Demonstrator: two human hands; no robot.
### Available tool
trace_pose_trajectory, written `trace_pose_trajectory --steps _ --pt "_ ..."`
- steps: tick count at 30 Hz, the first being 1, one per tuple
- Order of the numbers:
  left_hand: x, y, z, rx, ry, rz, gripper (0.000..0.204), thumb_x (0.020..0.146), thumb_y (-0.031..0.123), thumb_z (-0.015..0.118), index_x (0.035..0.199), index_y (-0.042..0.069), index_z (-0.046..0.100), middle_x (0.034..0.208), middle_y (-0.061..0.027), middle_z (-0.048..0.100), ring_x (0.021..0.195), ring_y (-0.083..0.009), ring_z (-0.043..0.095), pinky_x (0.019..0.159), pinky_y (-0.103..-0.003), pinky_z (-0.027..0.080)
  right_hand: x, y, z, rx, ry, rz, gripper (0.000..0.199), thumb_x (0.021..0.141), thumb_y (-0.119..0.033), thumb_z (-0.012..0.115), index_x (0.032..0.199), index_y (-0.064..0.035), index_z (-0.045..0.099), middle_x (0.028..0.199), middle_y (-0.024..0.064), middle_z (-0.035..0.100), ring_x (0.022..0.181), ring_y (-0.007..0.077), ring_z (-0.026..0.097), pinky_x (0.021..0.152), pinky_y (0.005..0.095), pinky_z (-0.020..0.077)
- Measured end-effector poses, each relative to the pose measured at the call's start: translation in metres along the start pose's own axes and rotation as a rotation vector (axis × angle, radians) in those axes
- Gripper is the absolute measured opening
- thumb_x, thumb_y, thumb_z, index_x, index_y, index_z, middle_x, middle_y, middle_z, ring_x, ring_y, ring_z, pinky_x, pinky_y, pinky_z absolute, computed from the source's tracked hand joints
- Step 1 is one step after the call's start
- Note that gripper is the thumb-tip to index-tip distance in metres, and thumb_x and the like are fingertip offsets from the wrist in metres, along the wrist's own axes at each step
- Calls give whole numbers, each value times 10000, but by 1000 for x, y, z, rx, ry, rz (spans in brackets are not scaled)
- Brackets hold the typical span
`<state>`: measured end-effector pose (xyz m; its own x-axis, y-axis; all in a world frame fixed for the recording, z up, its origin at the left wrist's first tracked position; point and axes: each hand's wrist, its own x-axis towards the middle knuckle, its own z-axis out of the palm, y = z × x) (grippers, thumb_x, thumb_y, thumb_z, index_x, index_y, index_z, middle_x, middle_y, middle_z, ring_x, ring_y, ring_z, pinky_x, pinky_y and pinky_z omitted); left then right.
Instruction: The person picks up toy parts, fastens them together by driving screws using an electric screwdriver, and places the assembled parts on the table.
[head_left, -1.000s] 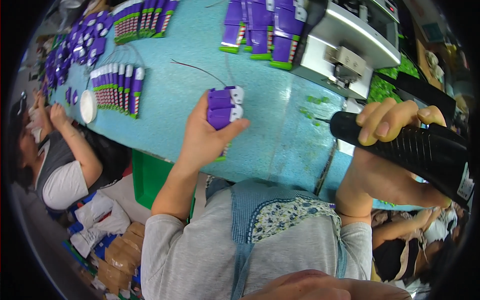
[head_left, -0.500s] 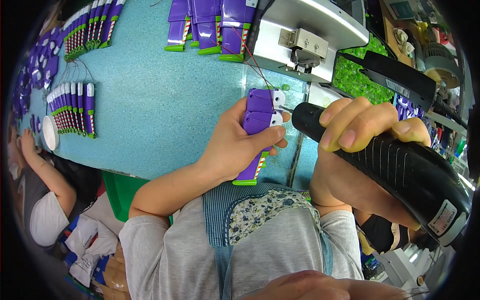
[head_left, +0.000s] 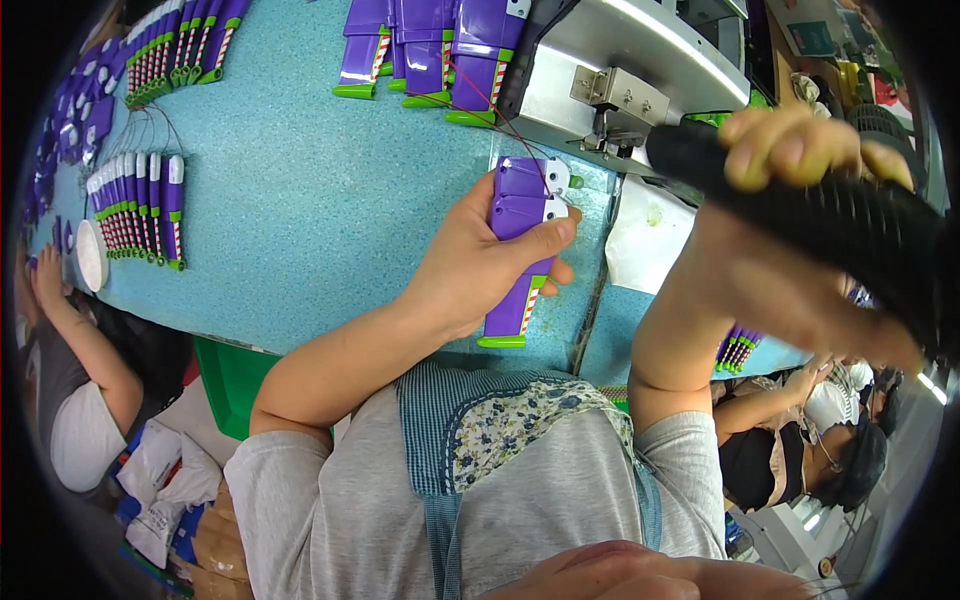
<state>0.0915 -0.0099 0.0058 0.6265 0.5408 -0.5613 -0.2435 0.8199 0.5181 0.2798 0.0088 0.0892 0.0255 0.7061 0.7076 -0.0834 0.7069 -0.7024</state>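
My left hand (head_left: 470,255) grips a purple plastic toy wing (head_left: 520,180) just above the table. The wing has a white corner with round holes, and a green, red-and-white striped tip points toward me. A dark red wire runs from near the white corner to the far wings. My right hand (head_left: 780,240) is wrapped round a black electric screwdriver (head_left: 700,165), held up to the right of the wing and apart from it. Motion blurs this hand and the tool, and the bit cannot be made out against the background.
Purple wings (head_left: 425,60) lie at the far middle, beside a metal device (head_left: 625,100). A white sheet (head_left: 645,235) lies right of the wing. Rows of narrow purple pieces (head_left: 140,205) and a white dish (head_left: 92,255) are at left. Another person's arm (head_left: 85,335) rests at the left edge.
My right hand has drawn the screwdriver away from the wing's white corner, up and to the right, uncovering the white sheet. My left hand still holds the wing in nearly the same place.
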Motion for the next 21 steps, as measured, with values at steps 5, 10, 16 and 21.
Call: trace_pose_trajectory --steps 5,10,16,21 --pt "4 -6 -4 0 -10 31 403 832 12 654 1170 62 440 1026 -90 629 712 -151 621 580 -298 520 -6 8 6 136 21 46 972 728 -877 335 1187 -39 514 832 145 578 605 229 543 594 370 450" --pt "4 -5 -5 -5 -30 42 455 807 -50 623 1190 69 407 1036 -94 622 725 -151 615 601 -300 519 -29 -33 47 -19 195 220 908 746 -831 416 1194 -44 485 795 128 548 510 204 483 555 368 431" --pt "3 -6 1 -7 25 55 476 809 -53 620 1203 67 381 1045 -98 620 717 -163 617 611 -307 524 -40 -18 38 145 79 221 942 710 -859 421 1211 -62 474 749 112 548 500 207 509 544 364 435" --pt "6 -7 3 -48 12 52 469 819 -51 612 1204 65 372 1056 -105 616 726 -162 626 601 -303 533 -40 -17 37 56 139 270 959 713 -863 408 1240 -64 478 762 128 549 504 213 511 559 364 448"
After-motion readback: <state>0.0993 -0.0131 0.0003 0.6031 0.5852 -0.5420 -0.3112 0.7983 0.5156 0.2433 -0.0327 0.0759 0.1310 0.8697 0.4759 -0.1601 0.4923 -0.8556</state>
